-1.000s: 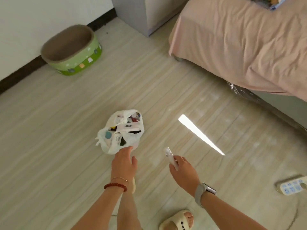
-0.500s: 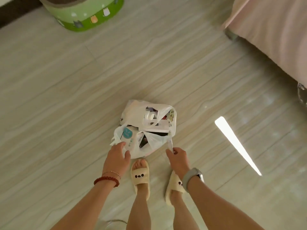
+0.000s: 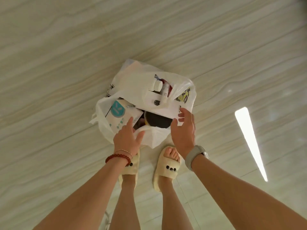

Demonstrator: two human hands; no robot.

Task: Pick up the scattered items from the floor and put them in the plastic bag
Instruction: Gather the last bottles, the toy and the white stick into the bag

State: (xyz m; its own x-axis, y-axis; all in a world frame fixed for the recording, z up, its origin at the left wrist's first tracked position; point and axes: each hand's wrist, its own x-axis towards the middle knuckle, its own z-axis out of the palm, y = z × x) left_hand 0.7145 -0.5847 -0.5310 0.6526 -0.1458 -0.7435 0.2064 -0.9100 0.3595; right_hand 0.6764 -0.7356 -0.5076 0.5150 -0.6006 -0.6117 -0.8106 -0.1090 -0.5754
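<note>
Down at the seven o'clock side of the plastic bag (image 3: 132, 83), which stands on the floor (image 3: 49, 63) just ahead of my two slippers (image 3: 166, 170), my left hand (image 3: 127, 138) lies over the near rim with its fingers straight and spread, holding nothing; the forefinger reaches toward eleven o'clock onto a white box with a teal label (image 3: 118, 113), and the thumb rests on the rumpled near flap. Moving across, the bag's mouth gapes between my hands, showing a dark rounded thing (image 3: 157, 120) at the bottom, and farther in, toward twelve o'clock, a flat white box (image 3: 159, 105) with small white bottles (image 3: 157, 85) on it. At the four o'clock side my right hand (image 3: 184, 130) hovers with fingers loosely curved; the fingertips (image 3: 181, 116) sit at the edge of that flat white box and the bag's right flap, but I cannot tell whether they pinch anything or merely touch. I see nothing loose on the floor round the bag, so I judge the gathering close to done. The mouth lies straight ahead of both hands, its long axis running from eight to two o'clock; each hand is at its own end of the opening, so either could draw its side up.
</note>
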